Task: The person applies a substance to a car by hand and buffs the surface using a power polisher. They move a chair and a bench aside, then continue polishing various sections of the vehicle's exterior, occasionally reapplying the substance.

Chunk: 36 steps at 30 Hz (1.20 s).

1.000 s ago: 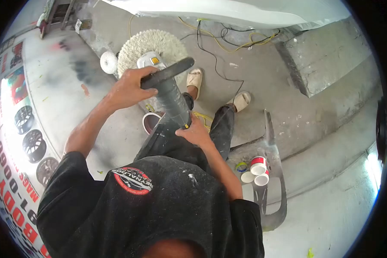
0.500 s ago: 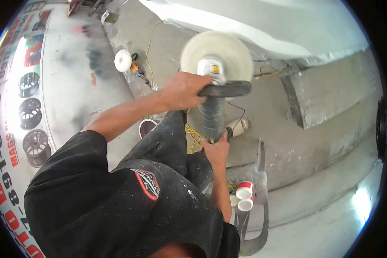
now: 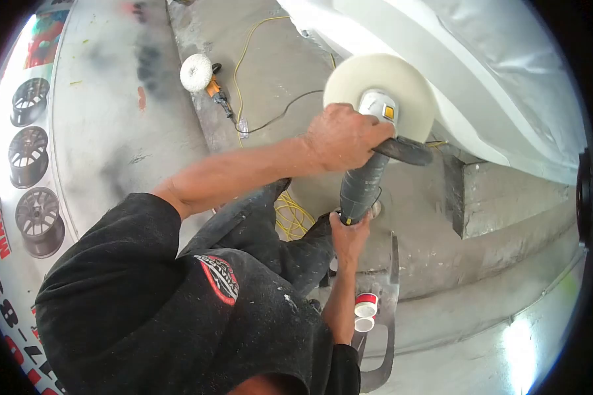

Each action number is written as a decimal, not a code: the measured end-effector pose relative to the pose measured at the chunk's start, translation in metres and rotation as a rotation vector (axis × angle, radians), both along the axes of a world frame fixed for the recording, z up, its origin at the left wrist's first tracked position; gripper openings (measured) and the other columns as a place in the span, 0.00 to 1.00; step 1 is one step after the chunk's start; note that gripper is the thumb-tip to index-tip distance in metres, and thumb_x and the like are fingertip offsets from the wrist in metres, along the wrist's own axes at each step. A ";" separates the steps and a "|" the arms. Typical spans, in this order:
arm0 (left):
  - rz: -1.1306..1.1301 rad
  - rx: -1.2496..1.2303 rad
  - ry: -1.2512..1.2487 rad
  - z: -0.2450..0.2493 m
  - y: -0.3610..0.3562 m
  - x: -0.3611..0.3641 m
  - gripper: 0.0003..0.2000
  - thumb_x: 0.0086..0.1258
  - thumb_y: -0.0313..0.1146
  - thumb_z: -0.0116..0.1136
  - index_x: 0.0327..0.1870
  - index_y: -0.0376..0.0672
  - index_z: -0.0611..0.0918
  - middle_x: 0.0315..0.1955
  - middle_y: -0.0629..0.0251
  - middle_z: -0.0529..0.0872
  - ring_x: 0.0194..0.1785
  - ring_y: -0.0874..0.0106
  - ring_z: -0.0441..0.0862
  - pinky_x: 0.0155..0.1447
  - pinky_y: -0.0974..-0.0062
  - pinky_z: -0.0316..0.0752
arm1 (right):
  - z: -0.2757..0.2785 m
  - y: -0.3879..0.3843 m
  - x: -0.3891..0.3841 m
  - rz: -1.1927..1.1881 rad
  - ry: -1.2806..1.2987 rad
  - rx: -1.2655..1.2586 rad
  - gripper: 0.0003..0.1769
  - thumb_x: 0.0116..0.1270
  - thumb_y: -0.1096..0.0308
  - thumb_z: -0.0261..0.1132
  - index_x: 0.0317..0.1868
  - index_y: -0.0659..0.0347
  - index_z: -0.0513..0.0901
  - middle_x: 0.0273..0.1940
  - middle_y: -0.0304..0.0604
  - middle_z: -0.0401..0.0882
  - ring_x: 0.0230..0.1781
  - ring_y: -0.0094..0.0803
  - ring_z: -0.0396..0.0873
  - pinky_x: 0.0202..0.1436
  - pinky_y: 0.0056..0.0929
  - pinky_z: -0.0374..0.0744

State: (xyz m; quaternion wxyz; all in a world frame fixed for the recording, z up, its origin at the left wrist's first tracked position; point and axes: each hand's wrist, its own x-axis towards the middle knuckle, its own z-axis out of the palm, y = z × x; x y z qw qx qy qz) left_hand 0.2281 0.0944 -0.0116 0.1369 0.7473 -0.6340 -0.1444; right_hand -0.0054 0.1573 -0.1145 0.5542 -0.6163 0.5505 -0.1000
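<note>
A dark angle polisher (image 3: pixel 364 183) with a grey head and a wide, round white pad (image 3: pixel 412 82) is held out in front of me by both hands. My left hand (image 3: pixel 349 135) is closed around its black front handle (image 3: pixel 412 151), just behind the pad. Lower down, my right hand (image 3: pixel 350 237) grips the rear end of the body. The pad overlaps the edge of a large white surface (image 3: pixel 494 85) at the upper right, which has wrinkled plastic sheeting along it.
On the floor at the upper left lies a second, orange polisher (image 3: pixel 213 87) with a fluffy white pad. A yellow cord (image 3: pixel 293 217) is coiled by my legs. Red and white tubs (image 3: pixel 366 305) stand to my right, and a low concrete block (image 3: pixel 501 201) lies beyond. Wheel pictures (image 3: pixel 38 214) line the left banner.
The polisher, still in both hands, has moved right and its pad now overlaps the white surface. My view has shifted too, so the white surface fills more of the upper right.
</note>
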 end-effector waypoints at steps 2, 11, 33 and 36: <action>0.053 0.004 -0.012 0.002 0.006 0.027 0.14 0.57 0.35 0.69 0.45 0.50 0.81 0.32 0.66 0.89 0.35 0.55 0.88 0.40 0.55 0.82 | 0.000 0.002 0.025 0.047 0.039 -0.032 0.35 0.53 0.66 0.75 0.60 0.74 0.75 0.47 0.67 0.86 0.51 0.63 0.85 0.54 0.50 0.81; 0.262 0.027 -0.122 0.015 0.021 0.111 0.15 0.55 0.32 0.69 0.45 0.51 0.84 0.31 0.62 0.89 0.36 0.53 0.88 0.40 0.55 0.81 | 0.009 -0.021 0.112 0.225 -0.012 0.033 0.36 0.55 0.65 0.73 0.63 0.69 0.74 0.43 0.67 0.87 0.47 0.65 0.86 0.50 0.53 0.83; -0.034 -0.006 -0.008 0.014 -0.042 -0.088 0.14 0.56 0.34 0.70 0.43 0.49 0.82 0.30 0.67 0.87 0.34 0.56 0.87 0.39 0.59 0.80 | 0.003 -0.041 -0.073 -0.089 -0.021 0.082 0.34 0.55 0.68 0.74 0.62 0.73 0.75 0.45 0.64 0.88 0.49 0.58 0.88 0.52 0.46 0.83; -0.099 -0.003 0.026 0.009 -0.052 -0.113 0.13 0.57 0.34 0.69 0.43 0.50 0.81 0.29 0.67 0.86 0.33 0.57 0.87 0.40 0.59 0.79 | -0.002 -0.036 -0.098 -0.144 -0.018 0.076 0.34 0.55 0.69 0.75 0.60 0.75 0.75 0.44 0.61 0.89 0.47 0.56 0.89 0.52 0.44 0.83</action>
